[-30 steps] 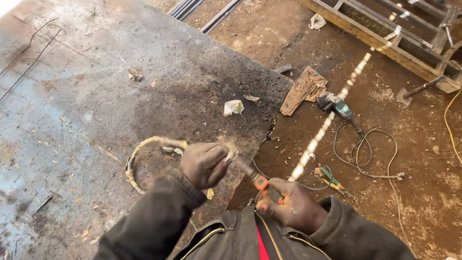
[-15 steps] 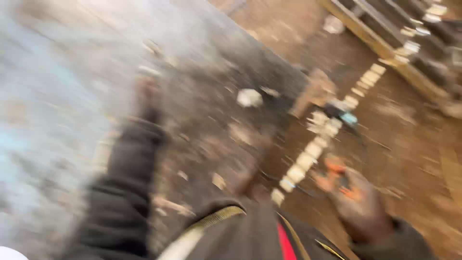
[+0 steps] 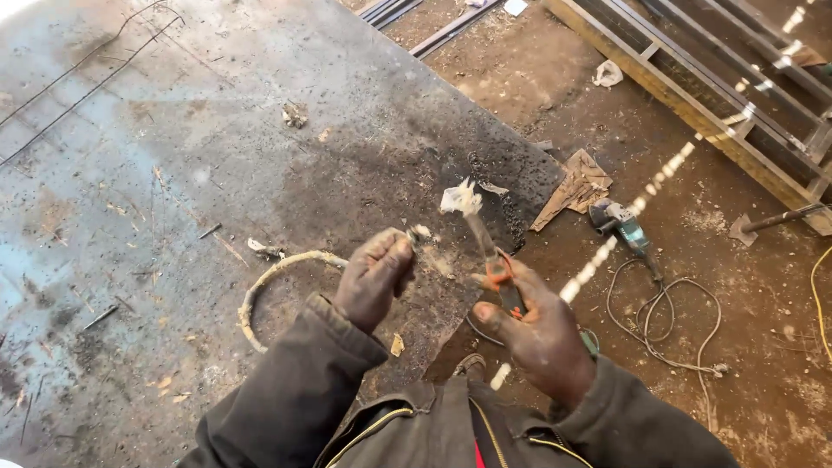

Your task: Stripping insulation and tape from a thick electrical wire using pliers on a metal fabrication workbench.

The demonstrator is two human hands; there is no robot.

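Over steel plate (image 3: 173, 173), near its front edge: both hands now centred in view and sharp, vs. 0.5 s ago, when view smeared by fast head swing and L arm stretched out over plate. Matches approx. the pose of 1.0 s ago, but hands raised higher and closer together.

L hand (image 3: 374, 279): closed in a fist round end of pale curved cable (image 3: 269, 279); cable loops down and left across plate. Held end mostly hidden inside fist; only a frayed whitish tip visible at knuckles.

R hand (image 3: 536, 329): closed round orange-handled pliers (image 3: 488, 250), nose pointing up and away. Jaw tip overlaps white scrap (image 3: 458, 199) on plate; gripping it or merely in front of it — cannot tell.

Judgement: work on cable end back in hand after the swing; pliers nose near, not touching, cable tip.

Hard to make out:
- Pliers jaw open/shut: not readable.
- Angle grinder (image 3: 626, 227) w/ coiled cord on dirt floor, right; cord end cut off by sleeve.
- Metal frame (image 3: 693, 95) top right, cropped by edge.
- Thin wires (image 3: 78, 78) top left, run out of view.
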